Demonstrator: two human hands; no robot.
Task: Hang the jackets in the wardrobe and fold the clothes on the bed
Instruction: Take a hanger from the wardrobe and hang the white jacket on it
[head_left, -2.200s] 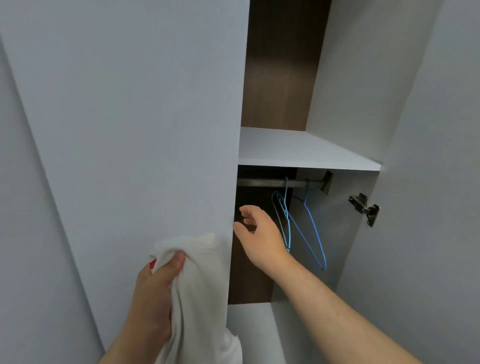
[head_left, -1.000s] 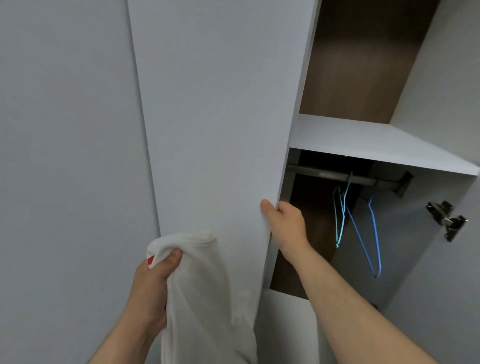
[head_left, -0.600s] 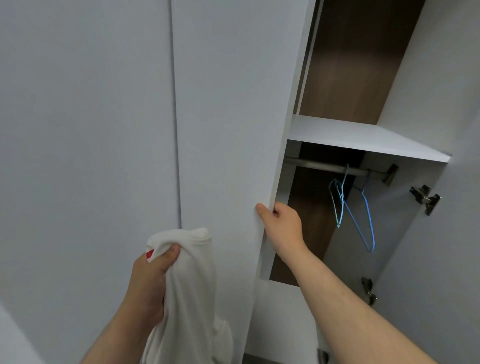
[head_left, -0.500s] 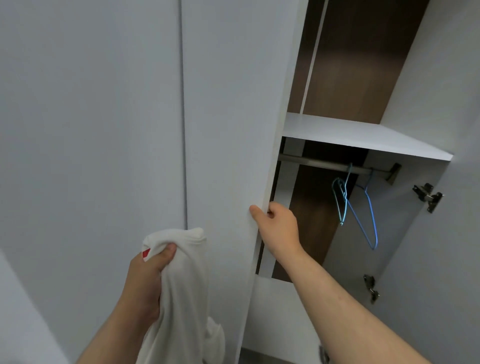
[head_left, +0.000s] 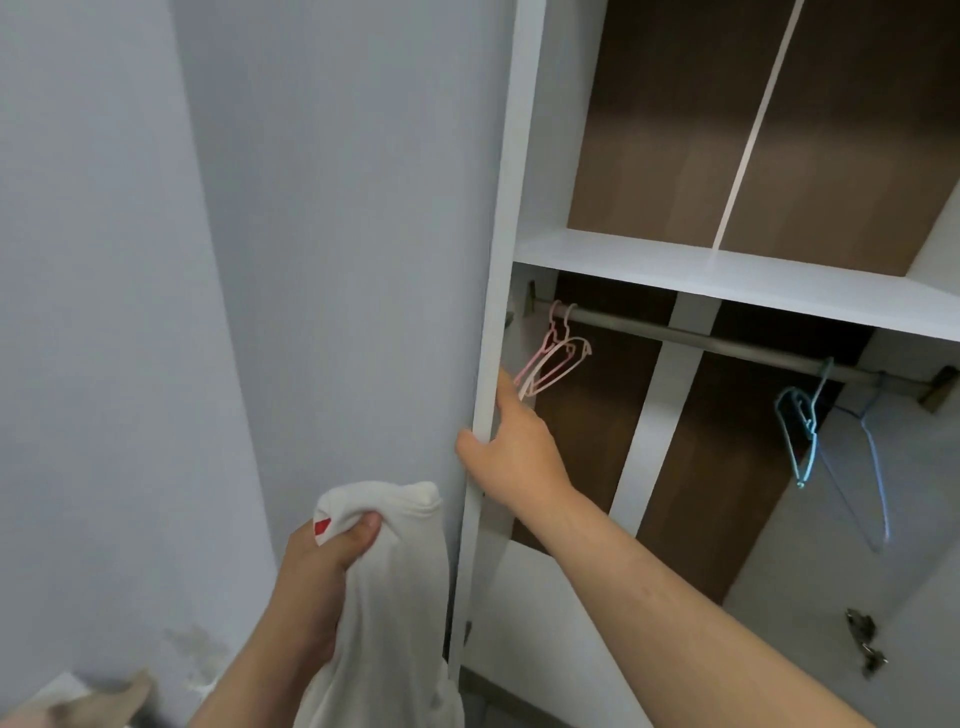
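My left hand (head_left: 317, 582) grips a bunched white garment (head_left: 395, 597) with a small red mark, which hangs down in front of the wardrobe door (head_left: 353, 234). My right hand (head_left: 511, 447) holds that door's free edge, thumb on the outer face and fingers behind it. Inside, a metal rail (head_left: 727, 345) runs under a white shelf (head_left: 727, 275). Pink and white hangers (head_left: 553, 358) hang at the rail's left end. Blue hangers (head_left: 810, 431) hang near its right end.
A pale wall (head_left: 93, 312) stands to the left of the door. A door hinge (head_left: 862, 644) shows at the lower right on the wardrobe's side panel. A beige object (head_left: 98, 701) sits at the bottom left corner, blurred.
The left door has swung wide open under my right hand, and the left part of the rail with the pink and white hangers has come into view. My left hand keeps its grip on the garment.
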